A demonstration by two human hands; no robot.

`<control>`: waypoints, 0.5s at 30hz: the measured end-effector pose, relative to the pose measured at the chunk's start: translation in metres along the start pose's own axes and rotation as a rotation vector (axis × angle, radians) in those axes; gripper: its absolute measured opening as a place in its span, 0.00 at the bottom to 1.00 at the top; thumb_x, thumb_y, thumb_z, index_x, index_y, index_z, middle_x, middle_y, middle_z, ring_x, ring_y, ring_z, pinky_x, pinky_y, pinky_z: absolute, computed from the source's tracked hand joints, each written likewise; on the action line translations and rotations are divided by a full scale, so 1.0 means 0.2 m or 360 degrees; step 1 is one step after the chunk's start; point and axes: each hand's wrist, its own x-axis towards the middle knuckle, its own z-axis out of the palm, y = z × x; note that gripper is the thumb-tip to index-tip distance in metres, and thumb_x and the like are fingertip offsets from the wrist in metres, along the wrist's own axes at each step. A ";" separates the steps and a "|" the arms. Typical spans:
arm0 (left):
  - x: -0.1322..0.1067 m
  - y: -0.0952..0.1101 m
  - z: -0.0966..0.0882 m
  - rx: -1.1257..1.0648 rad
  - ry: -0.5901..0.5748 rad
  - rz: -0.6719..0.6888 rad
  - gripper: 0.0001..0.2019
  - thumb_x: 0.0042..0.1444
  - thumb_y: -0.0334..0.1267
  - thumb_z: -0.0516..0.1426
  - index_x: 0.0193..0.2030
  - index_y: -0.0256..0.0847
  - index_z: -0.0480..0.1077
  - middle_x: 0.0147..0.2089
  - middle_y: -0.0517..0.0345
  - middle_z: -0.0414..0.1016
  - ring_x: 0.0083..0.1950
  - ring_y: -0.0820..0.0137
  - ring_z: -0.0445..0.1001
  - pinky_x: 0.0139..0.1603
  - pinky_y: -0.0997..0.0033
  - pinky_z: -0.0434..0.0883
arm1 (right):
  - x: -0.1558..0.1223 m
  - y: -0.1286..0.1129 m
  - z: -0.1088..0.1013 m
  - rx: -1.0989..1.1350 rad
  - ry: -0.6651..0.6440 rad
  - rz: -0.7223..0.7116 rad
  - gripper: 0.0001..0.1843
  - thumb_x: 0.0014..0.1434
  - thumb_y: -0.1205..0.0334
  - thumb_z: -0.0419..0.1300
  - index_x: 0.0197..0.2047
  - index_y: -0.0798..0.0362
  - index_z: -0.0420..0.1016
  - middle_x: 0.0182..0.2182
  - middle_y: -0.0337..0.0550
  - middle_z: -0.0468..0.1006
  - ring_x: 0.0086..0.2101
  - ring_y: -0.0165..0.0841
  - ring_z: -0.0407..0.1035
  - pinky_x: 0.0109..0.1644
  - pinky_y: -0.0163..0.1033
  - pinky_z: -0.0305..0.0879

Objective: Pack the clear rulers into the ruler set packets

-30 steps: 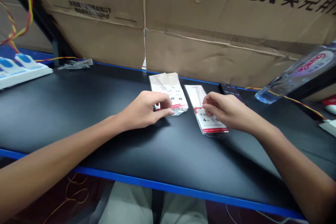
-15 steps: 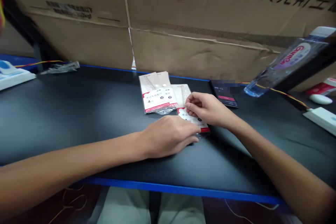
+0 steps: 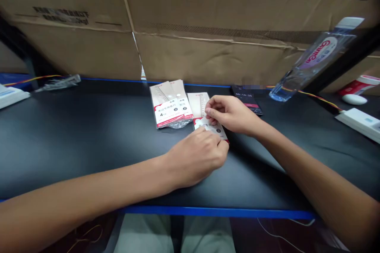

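Observation:
A flat ruler-set packet with a white and red label lies on the black table. My left hand has its fingers curled onto the packet's near end. My right hand pinches the packet near its middle from the right side. Just to the left lies a small stack of similar packets, touched by neither hand.
Large cardboard boxes wall off the back of the table. A phone lies behind my right hand, with a tilted water bottle beyond it. White power strips sit at far left and far right. The blue table edge runs near me.
My left hand left the stack of packets and moved right onto the near end of the single packet. My right hand stayed on that packet. The view shifted right.

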 end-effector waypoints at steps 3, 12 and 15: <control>-0.02 0.00 0.00 0.0019 0.0032 -0.0031 0.11 0.66 0.25 0.48 0.35 0.36 0.69 0.32 0.52 0.73 0.32 0.62 0.71 0.36 0.61 0.68 | 0.02 -0.02 -0.06 0.0192 0.0295 0.0041 0.04 0.62 0.67 0.63 0.34 0.53 0.74 0.27 0.41 0.80 0.27 0.32 0.76 0.31 0.36 0.75; -0.04 -0.03 0.01 -0.0217 -0.0122 -0.0143 0.10 0.69 0.28 0.47 0.40 0.35 0.68 0.40 0.49 0.72 0.40 0.63 0.69 0.43 0.63 0.68 | 0.02 -0.04 -0.10 0.0375 0.0533 0.0021 0.04 0.61 0.66 0.66 0.34 0.53 0.76 0.26 0.40 0.80 0.26 0.31 0.76 0.31 0.36 0.79; -0.03 -0.04 -0.01 -0.0419 -0.0165 -0.0215 0.11 0.70 0.30 0.46 0.40 0.35 0.68 0.41 0.49 0.73 0.40 0.64 0.70 0.43 0.64 0.68 | 0.01 -0.06 -0.10 0.0368 0.0492 -0.0007 0.03 0.60 0.66 0.67 0.34 0.53 0.77 0.26 0.39 0.80 0.26 0.31 0.77 0.31 0.36 0.79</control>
